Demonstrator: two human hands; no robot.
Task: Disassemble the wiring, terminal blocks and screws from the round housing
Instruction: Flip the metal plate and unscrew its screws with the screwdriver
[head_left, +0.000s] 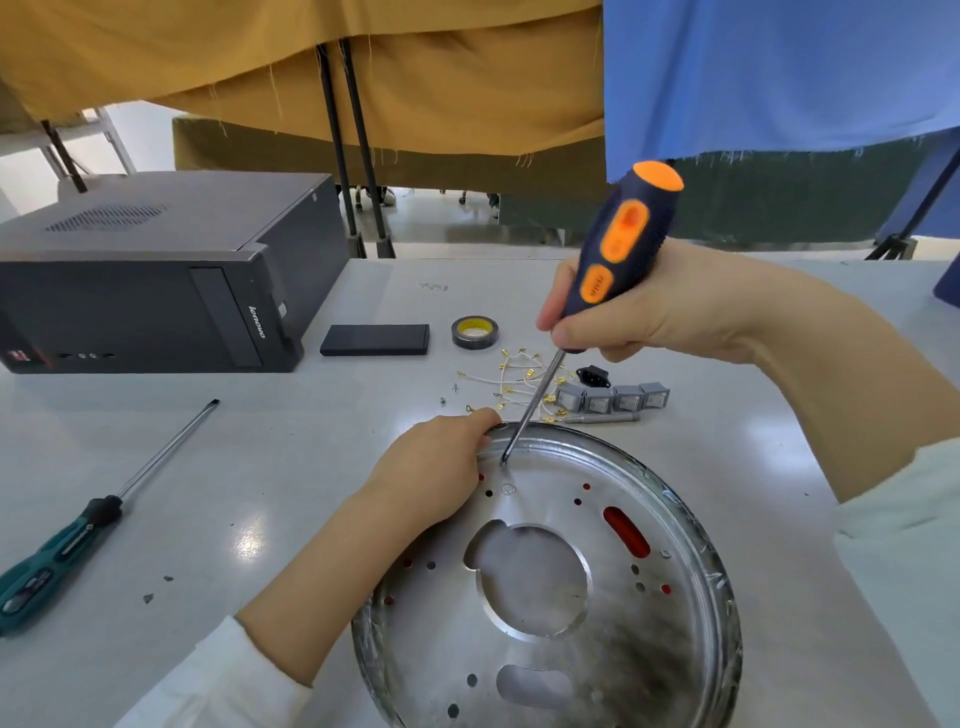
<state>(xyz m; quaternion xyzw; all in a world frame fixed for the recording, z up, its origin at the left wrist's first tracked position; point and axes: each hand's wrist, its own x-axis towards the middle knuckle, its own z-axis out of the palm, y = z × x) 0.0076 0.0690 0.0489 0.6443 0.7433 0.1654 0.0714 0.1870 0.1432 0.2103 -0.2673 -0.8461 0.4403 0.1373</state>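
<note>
The round metal housing (613, 639) lies flat on the table in front of me, full of holes and slots. My left hand (436, 467) grips its far left rim. My right hand (639, 312) holds an orange and dark blue screwdriver (621, 244) upright, its tip set on a screw (504, 460) just inside the far rim. Beyond the housing lie white wires with brass terminals (514, 384), several grey terminal blocks (613, 399), a black socket (589, 375) and two loose screws (450, 393).
A teal-handled screwdriver (98, 519) lies at the left. A black computer case (156, 280) stands at the back left, with a flat black box (375, 340) and a roll of tape (474, 332) beside it. A thin metal rod (602, 417) lies by the blocks.
</note>
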